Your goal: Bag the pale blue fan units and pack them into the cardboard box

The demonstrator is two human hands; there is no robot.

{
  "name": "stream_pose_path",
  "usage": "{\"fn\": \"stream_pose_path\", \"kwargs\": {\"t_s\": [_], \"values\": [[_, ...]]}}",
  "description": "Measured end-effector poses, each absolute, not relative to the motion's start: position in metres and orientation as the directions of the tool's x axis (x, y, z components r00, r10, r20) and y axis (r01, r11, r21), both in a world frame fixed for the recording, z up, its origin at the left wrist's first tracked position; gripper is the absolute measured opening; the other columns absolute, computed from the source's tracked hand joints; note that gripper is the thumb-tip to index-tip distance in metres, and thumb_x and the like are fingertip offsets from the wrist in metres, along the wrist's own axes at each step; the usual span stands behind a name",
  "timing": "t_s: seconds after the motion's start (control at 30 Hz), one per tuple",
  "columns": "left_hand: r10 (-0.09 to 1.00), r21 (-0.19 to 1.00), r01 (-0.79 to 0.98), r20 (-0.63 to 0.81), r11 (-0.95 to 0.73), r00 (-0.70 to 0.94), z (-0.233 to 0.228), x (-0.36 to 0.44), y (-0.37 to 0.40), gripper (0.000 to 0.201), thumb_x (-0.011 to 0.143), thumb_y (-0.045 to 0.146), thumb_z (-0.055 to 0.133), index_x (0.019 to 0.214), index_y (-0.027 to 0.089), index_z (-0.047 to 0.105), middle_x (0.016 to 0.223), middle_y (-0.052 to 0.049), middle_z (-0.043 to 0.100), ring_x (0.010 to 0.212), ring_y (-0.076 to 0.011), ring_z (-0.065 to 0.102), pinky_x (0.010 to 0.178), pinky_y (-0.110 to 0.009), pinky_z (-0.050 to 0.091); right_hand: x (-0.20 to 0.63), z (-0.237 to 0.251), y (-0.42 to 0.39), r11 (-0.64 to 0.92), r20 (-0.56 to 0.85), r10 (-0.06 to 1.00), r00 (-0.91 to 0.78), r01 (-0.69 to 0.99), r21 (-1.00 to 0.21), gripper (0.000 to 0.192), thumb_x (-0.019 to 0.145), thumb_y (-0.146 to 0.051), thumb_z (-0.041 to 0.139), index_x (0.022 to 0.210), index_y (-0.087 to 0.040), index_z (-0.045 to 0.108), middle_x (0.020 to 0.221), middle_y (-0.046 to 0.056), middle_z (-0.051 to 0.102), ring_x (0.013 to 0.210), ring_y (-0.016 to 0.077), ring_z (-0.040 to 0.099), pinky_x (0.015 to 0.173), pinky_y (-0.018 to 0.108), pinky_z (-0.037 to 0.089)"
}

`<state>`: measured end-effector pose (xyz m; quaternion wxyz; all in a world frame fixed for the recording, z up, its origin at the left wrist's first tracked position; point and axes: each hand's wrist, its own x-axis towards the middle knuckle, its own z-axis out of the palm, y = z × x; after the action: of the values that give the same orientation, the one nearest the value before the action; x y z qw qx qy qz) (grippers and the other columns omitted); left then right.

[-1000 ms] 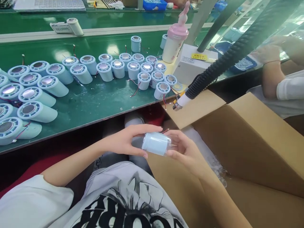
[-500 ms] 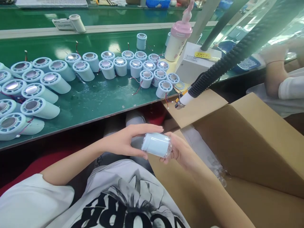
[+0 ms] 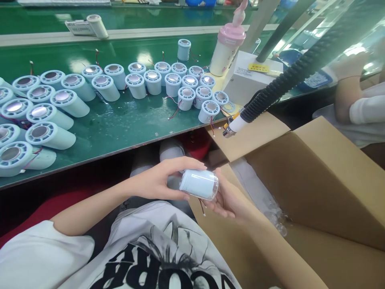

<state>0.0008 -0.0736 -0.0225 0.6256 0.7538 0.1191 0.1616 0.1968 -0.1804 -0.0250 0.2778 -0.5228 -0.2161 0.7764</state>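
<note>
- Pale-blue plastic cylinder (image 3: 199, 184) lies on its side in front of the person's lap, below the near edge of the green bench (image 3: 120, 124) and just left of the cardboard box (image 3: 315, 180).
- Left hand (image 3: 159, 180) curls over the closed end of the cylinder, thumb under, fingers on top. Right hand (image 3: 228, 198) cups the other end from below; a thin clear film or sleeve seems to cover that end.
- Fine wire with a small white plug (image 3: 202, 209) dangles under the cylinder, between the two hands.
- Judgement: handle the cylinder by its body, keep the wire free of the fingers, do not pull on the plug.
- Rows of like cylinders (image 3: 186, 98) stand and lie on the bench, beyond the held cylinder.
- Black ribbed hose (image 3: 288, 76) hangs its nozzle over the box flap.
- Writing: white unit (image 3: 249, 82) on the bench carries a yellow label, too small to read. Pink-capped bottle (image 3: 227, 50) shows no legible text. Large black letters on the person's shirt (image 3: 168, 273) are cut off; not readable as a word.
- Another person's gloved hand (image 3: 345, 66) sits far right of the box.
</note>
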Motion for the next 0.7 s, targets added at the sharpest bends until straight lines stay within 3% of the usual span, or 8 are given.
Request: {"fn": "stream_pose_path", "kwargs": {"t_s": [0.07, 0.13, 0.2, 0.27, 0.33, 0.43, 0.5, 0.7], "values": [[0.42, 0.992, 0.037, 0.019, -0.124, 0.907, -0.02, 0.0, -0.076, 0.062, 0.075, 0.023, 0.072, 0.133, 0.024, 0.049, 0.134, -0.01, 0.052, 0.12, -0.0247, 0.053, 0.093, -0.029, 0.049, 0.196, -0.029, -0.184, -0.573, -0.569, 0.819, -0.068, -0.065, -0.817, 0.053, 0.09, -0.061, 0.032, 0.078, -0.016, 0.057, 0.053, -0.001, 0.055, 0.032, 0.0051, 0.041, 0.029, 0.015, 0.028], [0.451, 0.995, 0.091, -0.06, -0.048, 0.891, -0.018, 0.0, -0.078, 0.062, 0.076, 0.026, 0.071, 0.133, 0.023, 0.048, 0.131, -0.01, 0.054, 0.113, -0.0234, 0.057, 0.089, -0.028, 0.051, 0.197, -0.032, -0.187, -0.225, -0.205, 0.97, 0.133, 0.158, -0.962, 0.025, 0.09, -0.04, 0.048, 0.1, -0.02, 0.057, 0.081, 0.005, 0.067, 0.061, 0.0129, 0.063, 0.052, 0.024, 0.053], [0.46, 0.991, 0.131, -0.122, 0.013, 0.879, -0.018, 0.0, -0.078, 0.061, 0.077, 0.029, 0.07, 0.133, 0.023, 0.048, 0.127, -0.009, 0.056, 0.107, -0.0224, 0.06, 0.084, -0.027, 0.052, 0.199, -0.035, -0.19, 0.14, 0.19, 0.975, 0.111, 0.353, -0.925, 0.03, 0.084, -0.022, 0.058, 0.113, -0.026, 0.055, 0.119, 0.008, 0.062, 0.104, 0.0207, 0.062, 0.086, 0.038, 0.055], [0.451, 0.991, 0.12, -0.131, 0.053, 0.883, -0.018, 0.0, -0.078, 0.06, 0.078, 0.03, 0.069, 0.134, 0.025, 0.047, 0.124, -0.009, 0.058, 0.103, -0.0219, 0.062, 0.081, -0.027, 0.053, 0.201, -0.035, -0.191, 0.328, 0.351, 0.936, -0.019, 0.412, -0.85, 0.038, 0.081, -0.012, 0.06, 0.114, -0.031, 0.058, 0.136, 0.005, 0.053, 0.125, 0.0244, 0.05, 0.101, 0.046, 0.046], [0.426, 0.995, 0.079, -0.097, 0.06, 0.9, -0.019, 0.0, -0.076, 0.065, 0.077, 0.028, 0.071, 0.136, 0.026, 0.045, 0.128, -0.009, 0.057, 0.107, -0.0234, 0.06, 0.086, -0.029, 0.052, 0.202, -0.034, -0.192, 0.314, 0.305, 0.949, -0.084, 0.363, -0.877, 0.045, 0.08, -0.011, 0.063, 0.119, -0.033, 0.058, 0.136, 0.004, 0.054, 0.126, 0.0257, 0.05, 0.101, 0.047, 0.046], [0.384, 0.999, 0.023, -0.04, 0.049, 0.922, -0.019, -0.001, -0.074, 0.072, 0.074, 0.022, 0.074, 0.139, 0.026, 0.043, 0.14, -0.01, 0.049, 0.122, -0.0272, 0.052, 0.1, -0.035, 0.046, 0.203, -0.032, -0.194, 0.071, 0.063, 0.996, -0.056, 0.146, -0.987, 0.052, 0.083, -0.024, 0.065, 0.132, -0.031, 0.049, 0.134, 0.006, 0.055, 0.117, 0.026, 0.058, 0.091, 0.042, 0.055], [0.366, 0.995, 0.014, -0.049, 0.098, 0.929, -0.02, -0.001, -0.074, 0.072, 0.076, 0.019, 0.072, 0.14, 0.026, 0.041, 0.141, -0.01, 0.048, 0.124, -0.0273, 0.051, 0.102, -0.037, 0.045, 0.206, -0.033, -0.195, -0.03, -0.032, 0.999, -0.036, 0.036, -0.999, 0.05, 0.084, -0.031, 0.064, 0.132, -0.032, 0.05, 0.13, 0.006, 0.059, 0.108, 0.0243, 0.063, 0.082, 0.036, 0.059], [0.336, 0.967, 0.046, -0.131, 0.249, 0.933, -0.032, 0.001, -0.077, 0.073, 0.075, 0.017, 0.072, 0.14, 0.028, 0.041, 0.133, -0.008, 0.056, 0.118, -0.0243, 0.056, 0.1, -0.035, 0.047, 0.209, -0.039, -0.195, 0.003, -0.003, 0.999, -0.035, 0.163, -0.987, 0.043, 0.078, -0.022, 0.069, 0.12, -0.032, 0.063, 0.129, 0.003, 0.059, 0.106, 0.0246, 0.063, 0.08, 0.037, 0.059]]}}
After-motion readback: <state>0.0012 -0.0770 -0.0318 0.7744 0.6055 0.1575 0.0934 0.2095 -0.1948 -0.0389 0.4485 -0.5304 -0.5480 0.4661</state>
